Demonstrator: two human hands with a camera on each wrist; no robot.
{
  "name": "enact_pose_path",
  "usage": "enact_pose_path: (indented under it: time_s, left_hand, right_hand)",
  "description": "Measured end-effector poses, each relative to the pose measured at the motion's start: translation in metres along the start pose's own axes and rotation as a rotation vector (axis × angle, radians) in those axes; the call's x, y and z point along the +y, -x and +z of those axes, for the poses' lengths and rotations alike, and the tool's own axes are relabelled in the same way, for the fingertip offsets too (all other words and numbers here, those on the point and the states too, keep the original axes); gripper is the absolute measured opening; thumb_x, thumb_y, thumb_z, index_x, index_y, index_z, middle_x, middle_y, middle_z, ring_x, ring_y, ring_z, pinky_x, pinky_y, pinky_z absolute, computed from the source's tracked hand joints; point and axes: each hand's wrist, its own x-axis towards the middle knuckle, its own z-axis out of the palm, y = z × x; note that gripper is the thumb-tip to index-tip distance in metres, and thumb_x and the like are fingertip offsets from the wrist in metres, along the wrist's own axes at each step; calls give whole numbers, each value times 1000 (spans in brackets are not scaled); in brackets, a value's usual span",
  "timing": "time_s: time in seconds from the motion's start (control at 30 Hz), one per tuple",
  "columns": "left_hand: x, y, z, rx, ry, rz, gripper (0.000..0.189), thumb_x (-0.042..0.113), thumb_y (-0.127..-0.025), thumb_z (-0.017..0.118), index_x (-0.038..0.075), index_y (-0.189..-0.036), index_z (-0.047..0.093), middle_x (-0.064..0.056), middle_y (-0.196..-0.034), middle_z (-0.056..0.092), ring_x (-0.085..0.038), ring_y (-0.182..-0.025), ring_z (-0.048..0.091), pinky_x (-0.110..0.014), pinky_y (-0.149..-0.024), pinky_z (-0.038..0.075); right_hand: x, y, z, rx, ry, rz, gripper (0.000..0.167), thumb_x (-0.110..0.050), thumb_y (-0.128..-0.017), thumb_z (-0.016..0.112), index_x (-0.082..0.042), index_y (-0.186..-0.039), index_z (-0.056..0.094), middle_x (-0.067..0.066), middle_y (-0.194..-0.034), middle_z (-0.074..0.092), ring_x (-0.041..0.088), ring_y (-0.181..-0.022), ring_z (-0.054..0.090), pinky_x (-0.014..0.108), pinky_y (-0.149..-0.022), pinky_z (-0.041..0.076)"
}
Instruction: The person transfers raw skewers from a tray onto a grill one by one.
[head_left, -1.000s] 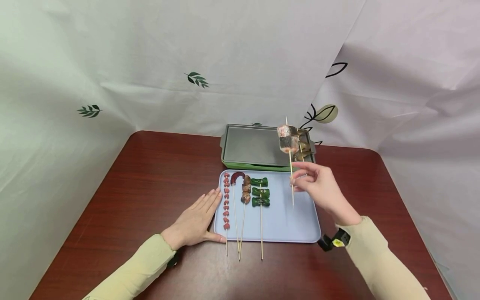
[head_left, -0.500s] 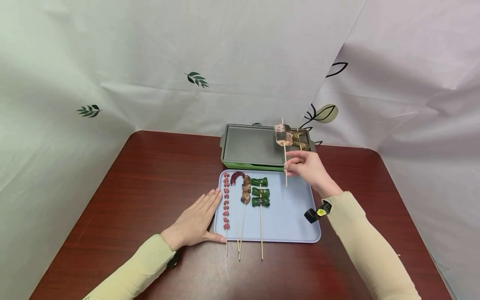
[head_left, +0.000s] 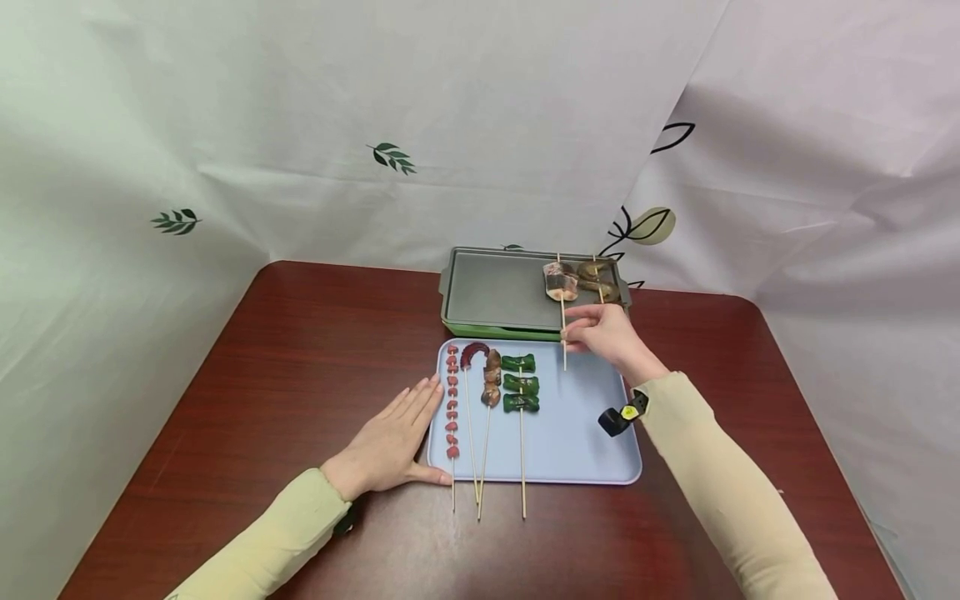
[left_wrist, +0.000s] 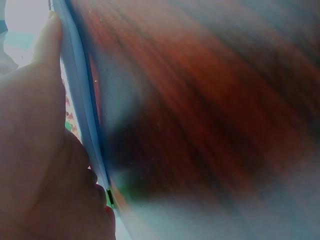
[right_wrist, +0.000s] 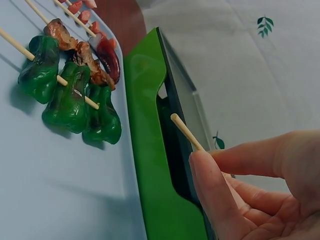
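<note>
My right hand [head_left: 606, 335] pinches the stick [right_wrist: 185, 131] of a fish skewer [head_left: 560, 282] between thumb and fingers. Its pale chunks with dark skin overlap the right part of a grey griddle plate [head_left: 495, 287], and the stick's bare end points toward me over the blue tray [head_left: 581, 442]. To its right, a brown skewer [head_left: 598, 283] lies on the griddle, its stick partly hidden by my hand. My left hand [head_left: 390, 440] lies with straight fingers along the tray's left edge, thumb at the near corner.
On the tray lie a skewer of small red pieces [head_left: 452, 404], a dark red curled one [head_left: 474, 353], a brown meat one [head_left: 491, 379] and a green pepper one [head_left: 521, 385]. Their sticks overhang the near rim. The griddle's green base [right_wrist: 150, 150] stands right behind the tray.
My right hand has moved forward and left with the fish skewer, lowering its chunks from in front of the brown skewer to the griddle plate's level. My left hand stays put.
</note>
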Motion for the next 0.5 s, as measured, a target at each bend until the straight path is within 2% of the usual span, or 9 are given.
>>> enact_pose_path:
  time_s: [0.17, 0.27, 0.5]
  left_hand:
    - [-1, 0, 2, 27, -2, 12, 125, 83, -80, 57, -9, -158, 22, -24, -165, 19, -36, -151, 19, -48, -121, 20]
    - [-1, 0, 2, 20, -1, 7, 125, 83, -80, 58, -8, -158, 22, -23, -165, 19, -36, -152, 18, -47, -122, 19]
    - [0, -1, -1, -14, 1, -8, 126, 83, -80, 58, -7, -159, 20, -22, -166, 16, -34, -153, 15, -45, -122, 16]
  right_hand:
    - [1, -2, 1, 4, -1, 25, 42, 7, -97, 60, 11, -139, 54, 25, -107, 70, 13, -77, 71, 36, -82, 60]
    - [1, -2, 1, 8, 8, 37, 43, 6, -97, 61, 11, -139, 54, 26, -108, 70, 13, -77, 72, 34, -80, 60]
    - [-1, 0, 1, 27, 83, 50, 42, 0, -94, 67, 8, -135, 59, 23, -105, 73, 13, -76, 72, 46, -89, 57]
